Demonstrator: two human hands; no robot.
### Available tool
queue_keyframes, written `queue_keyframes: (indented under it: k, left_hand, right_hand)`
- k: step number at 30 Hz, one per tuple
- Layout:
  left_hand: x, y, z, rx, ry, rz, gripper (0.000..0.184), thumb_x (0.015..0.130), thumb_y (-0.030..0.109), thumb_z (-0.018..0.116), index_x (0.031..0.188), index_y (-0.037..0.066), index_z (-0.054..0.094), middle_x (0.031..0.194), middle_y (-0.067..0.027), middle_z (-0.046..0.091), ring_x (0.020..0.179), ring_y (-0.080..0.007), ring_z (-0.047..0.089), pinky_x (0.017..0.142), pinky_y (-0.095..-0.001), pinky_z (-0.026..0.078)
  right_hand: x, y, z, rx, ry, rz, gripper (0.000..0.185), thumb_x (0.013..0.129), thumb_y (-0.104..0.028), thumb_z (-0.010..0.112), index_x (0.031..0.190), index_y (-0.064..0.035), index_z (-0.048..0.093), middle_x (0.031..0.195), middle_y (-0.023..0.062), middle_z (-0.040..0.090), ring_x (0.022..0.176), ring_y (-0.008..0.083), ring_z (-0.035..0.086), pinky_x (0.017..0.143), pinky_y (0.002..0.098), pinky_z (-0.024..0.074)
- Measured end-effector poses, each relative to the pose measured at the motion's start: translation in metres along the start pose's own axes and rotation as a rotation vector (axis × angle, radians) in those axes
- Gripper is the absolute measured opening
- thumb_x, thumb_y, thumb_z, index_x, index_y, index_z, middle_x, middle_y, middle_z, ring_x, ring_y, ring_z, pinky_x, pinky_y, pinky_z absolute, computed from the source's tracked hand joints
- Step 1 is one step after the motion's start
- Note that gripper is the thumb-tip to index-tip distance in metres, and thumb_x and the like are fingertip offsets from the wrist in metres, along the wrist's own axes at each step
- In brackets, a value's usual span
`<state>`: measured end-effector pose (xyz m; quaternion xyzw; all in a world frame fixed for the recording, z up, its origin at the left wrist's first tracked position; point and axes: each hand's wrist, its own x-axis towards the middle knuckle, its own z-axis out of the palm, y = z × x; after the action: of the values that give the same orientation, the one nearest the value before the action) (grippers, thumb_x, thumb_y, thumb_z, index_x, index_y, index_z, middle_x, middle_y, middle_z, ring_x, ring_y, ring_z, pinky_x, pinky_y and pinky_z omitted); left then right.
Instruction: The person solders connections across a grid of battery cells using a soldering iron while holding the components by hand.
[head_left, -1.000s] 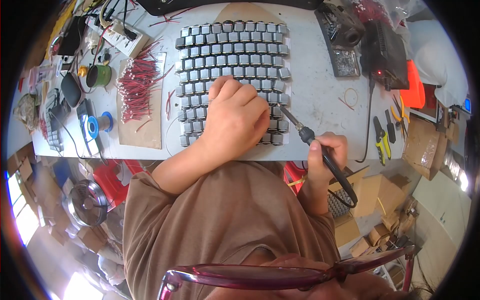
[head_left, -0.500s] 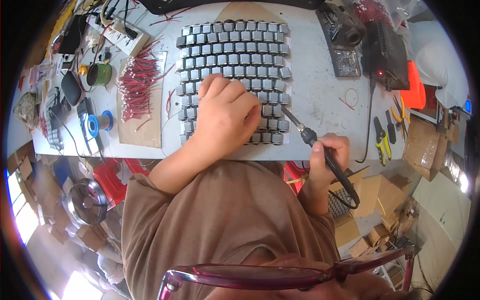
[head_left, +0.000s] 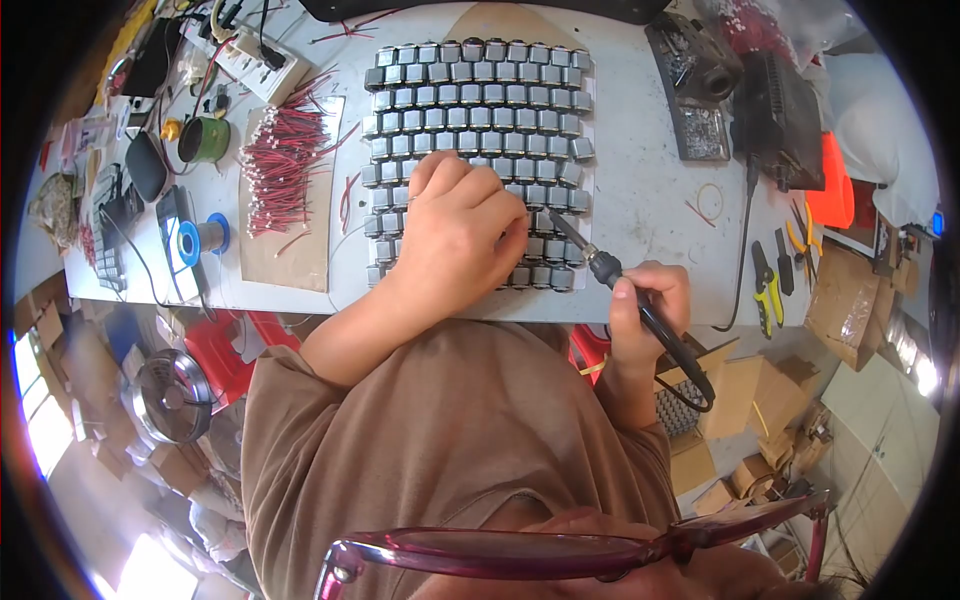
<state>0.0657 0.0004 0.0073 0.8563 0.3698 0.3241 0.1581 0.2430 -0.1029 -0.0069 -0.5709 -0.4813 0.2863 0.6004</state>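
Observation:
Rows of small silver metal blocks [head_left: 480, 97] lie on a white sheet near the table's front edge. My left hand [head_left: 460, 225] rests over the lower left rows with its fingers curled together; whatever its fingertips hold is hidden beneath. My right hand [head_left: 645, 305] is closed round the black handle of a soldering iron [head_left: 605, 267]. The iron's tip points up and left, at the blocks in the lower right rows, just right of my left hand. A bundle of red wires with white ends [head_left: 285, 165] lies on a brown board to the left.
On the left are a blue solder spool [head_left: 203, 238], a green roll [head_left: 204, 140] and a power strip [head_left: 262, 65]. At the right stand a black soldering station [head_left: 780, 120], an iron holder [head_left: 708, 70] and yellow-handled cutters [head_left: 768, 290]. The iron's cord hangs below my right hand.
My left hand has shifted left from its first position over the blocks, its fingers still curled. The iron's tip has moved slightly left. The table view has shifted slightly.

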Motion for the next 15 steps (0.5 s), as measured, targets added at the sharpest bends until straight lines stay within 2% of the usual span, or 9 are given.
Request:
queue_keyframes:
  k: [15]
  left_hand:
    - [0.009,0.006,0.006,0.003,0.035,0.032,0.013,0.057,0.004,0.064,0.063,0.010,0.054,0.066,-0.0025,0.046,0.067,-0.0227,0.044,0.066,-0.0348,0.035]
  right_hand:
    - [-0.001,-0.004,-0.014,-0.058,0.069,-0.022,0.016,0.071,-0.001,0.059,0.081,-0.0010,0.047,0.071,0.0061,0.050,0.060,0.0097,0.045,0.055,0.0215,0.0378]
